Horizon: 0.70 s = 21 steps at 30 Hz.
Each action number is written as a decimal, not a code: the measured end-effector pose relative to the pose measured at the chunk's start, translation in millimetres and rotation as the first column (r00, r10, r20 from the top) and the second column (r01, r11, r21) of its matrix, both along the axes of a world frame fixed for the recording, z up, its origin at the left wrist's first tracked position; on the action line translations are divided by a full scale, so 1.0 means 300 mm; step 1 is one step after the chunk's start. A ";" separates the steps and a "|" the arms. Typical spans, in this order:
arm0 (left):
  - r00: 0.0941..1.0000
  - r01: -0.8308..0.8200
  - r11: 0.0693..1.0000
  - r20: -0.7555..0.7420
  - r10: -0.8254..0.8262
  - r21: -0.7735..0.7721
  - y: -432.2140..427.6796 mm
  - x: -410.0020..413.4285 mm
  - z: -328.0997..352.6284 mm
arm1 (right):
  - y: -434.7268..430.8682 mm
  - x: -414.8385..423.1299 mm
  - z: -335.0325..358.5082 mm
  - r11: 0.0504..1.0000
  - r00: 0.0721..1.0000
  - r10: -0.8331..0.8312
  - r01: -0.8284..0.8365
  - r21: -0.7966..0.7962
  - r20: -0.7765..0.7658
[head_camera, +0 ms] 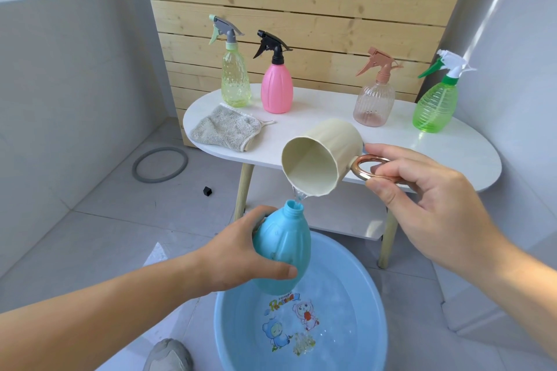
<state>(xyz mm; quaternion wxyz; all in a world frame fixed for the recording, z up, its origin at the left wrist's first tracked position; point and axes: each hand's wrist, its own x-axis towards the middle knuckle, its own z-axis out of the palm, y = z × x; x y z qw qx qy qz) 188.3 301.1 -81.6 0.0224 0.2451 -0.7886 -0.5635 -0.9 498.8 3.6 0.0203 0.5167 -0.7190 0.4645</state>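
The left hand wraps a smooth, ribbed blue plastic bottle, capless, tilted above a round blue basin of water. The right hand pinches the coppery ring handle of a matte beige cup, tipped so a thin stream falls at the bottle's threaded neck. Behind, four spray bottles and a fuzzy cloth sit on the glossy white oval counter.

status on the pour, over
Left hand grips uncapped light-blue plastic bottle above round blue plastic basin. Right hand holds beige cup by copper ring handle, tipped, water trickling at bottle mouth. Nothing blocking the neck.
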 end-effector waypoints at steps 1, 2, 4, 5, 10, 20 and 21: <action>1.000 0.000 1.000 -0.001 0.000 -0.001 0.001 0.000 0.000 | 0.000 0.000 0.000 1.000 1.000 -0.002 0.002 0.000 -0.008; 1.000 -0.001 1.000 -0.002 0.001 -0.001 0.001 0.001 -0.001 | 0.001 -0.001 -0.001 1.000 1.000 -0.003 0.003 0.001 -0.022; 1.000 -0.003 1.000 -0.003 0.003 0.000 0.000 0.002 -0.001 | 0.002 -0.002 -0.004 1.000 0.999 0.001 -0.001 0.006 -0.049; 1.000 -0.003 1.000 -0.004 0.003 0.003 0.001 0.002 0.000 | 0.002 -0.001 -0.004 1.000 0.998 0.004 -0.003 0.011 -0.057; 1.000 -0.003 1.000 -0.004 0.003 -0.004 0.004 0.003 0.005 | 0.000 0.007 -0.002 1.000 0.995 0.012 -0.011 0.017 -0.096; 1.000 -0.003 1.000 0.001 0.003 0.011 0.003 0.002 0.002 | 0.001 -0.003 -0.022 0.999 0.972 0.034 -0.037 -0.007 -0.232; 1.000 -0.005 1.000 0.002 0.005 0.012 0.002 0.003 0.001 | 0.000 -0.002 -0.021 0.999 0.966 0.038 -0.043 -0.013 -0.255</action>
